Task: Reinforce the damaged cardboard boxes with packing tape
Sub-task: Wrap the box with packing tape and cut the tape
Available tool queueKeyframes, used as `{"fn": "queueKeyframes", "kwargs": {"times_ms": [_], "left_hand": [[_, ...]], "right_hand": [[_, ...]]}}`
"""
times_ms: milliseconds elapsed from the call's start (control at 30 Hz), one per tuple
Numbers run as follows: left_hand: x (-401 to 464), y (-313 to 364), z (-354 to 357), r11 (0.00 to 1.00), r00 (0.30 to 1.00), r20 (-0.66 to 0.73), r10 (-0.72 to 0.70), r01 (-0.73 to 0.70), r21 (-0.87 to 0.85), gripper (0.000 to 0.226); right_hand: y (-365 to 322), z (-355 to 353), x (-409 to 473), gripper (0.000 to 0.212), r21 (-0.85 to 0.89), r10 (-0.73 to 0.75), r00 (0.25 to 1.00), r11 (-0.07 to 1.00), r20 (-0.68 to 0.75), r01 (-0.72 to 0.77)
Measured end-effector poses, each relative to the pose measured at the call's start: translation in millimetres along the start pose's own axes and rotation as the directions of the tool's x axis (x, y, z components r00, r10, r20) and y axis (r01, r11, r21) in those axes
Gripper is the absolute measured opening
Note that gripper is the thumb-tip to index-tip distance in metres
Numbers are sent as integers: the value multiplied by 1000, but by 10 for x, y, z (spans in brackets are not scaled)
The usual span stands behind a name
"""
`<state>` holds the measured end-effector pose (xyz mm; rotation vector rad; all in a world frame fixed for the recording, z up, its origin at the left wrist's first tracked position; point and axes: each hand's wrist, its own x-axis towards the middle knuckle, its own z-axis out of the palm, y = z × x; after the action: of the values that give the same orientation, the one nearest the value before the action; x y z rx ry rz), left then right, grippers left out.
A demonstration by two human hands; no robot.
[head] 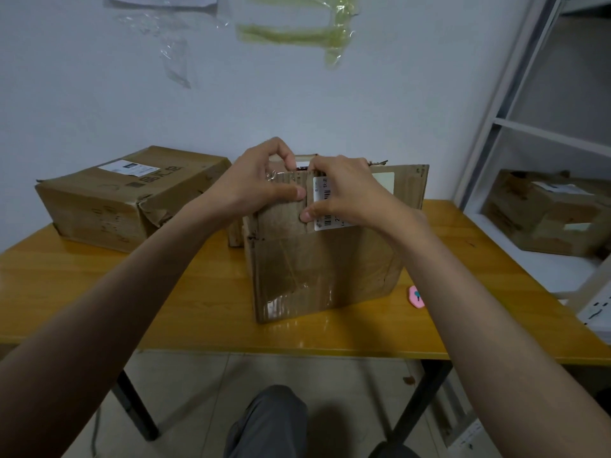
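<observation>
A worn cardboard box stands upright in the middle of the wooden table, with clear tape on its front and a white barcode label near its top. My left hand grips the box's upper left edge, thumb on the front face and fingers curled over the top. Beside it, my right hand grips the upper edge over the label, thumb pressed on the front. A scrap of clear tape shows under my left fingers. No tape roll is visible.
A larger crushed cardboard box lies at the table's back left. A small pink object sits on the table to the right of the middle box. A metal shelf rack on the right holds another torn box.
</observation>
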<state>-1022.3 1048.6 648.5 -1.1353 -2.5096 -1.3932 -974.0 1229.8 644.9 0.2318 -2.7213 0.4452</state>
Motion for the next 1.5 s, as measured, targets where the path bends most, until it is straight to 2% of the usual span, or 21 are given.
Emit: {"fn": "queueKeyframes", "kwargs": {"times_ms": [133,267,367,467,600,733,800,900,967,1133,1300,1500], "left_hand": [[-73,-19,-6,999,995,-92,46,-45,8,47],[-87,-70,-13,996,985,-151,83,-88,-24,42],[-49,-100,5,995,984,-158,79,-87,-42,39],[23,-96,3,998,988,-145,48,-52,-25,38],[128,-29,-3,987,997,-66,28,-17,162,29],[208,65,60,951,1000,1,-16,15,310,29],[240,86,72,941,999,9,-47,41,335,26],[262,71,64,940,996,41,-83,64,334,28],[275,66,50,947,995,36,-93,77,313,27],[275,56,60,945,995,53,-84,63,321,29],[286,2,46,956,997,44,-59,44,288,30],[258,-53,28,958,998,36,51,-59,281,47]], "right_hand": [[10,14,24,54,-55,12,1000,998,-27,-13],[51,33,-25,81,-261,35,999,965,-17,-38],[41,39,1,63,-205,43,998,977,-42,-50],[32,31,38,56,-165,43,998,985,-43,-50],[45,37,37,56,-142,42,999,989,-27,-46],[38,34,29,57,-152,56,997,986,-57,-64],[30,46,0,66,-190,47,997,980,-56,-57],[-15,126,-67,99,-317,22,1000,948,-15,-25],[-37,168,-68,102,-344,15,999,939,-42,-29],[8,111,-44,92,-283,9,999,959,37,2],[24,70,-2,39,-173,-32,999,985,-40,24],[75,44,55,9,25,-28,994,999,-110,31]]}}
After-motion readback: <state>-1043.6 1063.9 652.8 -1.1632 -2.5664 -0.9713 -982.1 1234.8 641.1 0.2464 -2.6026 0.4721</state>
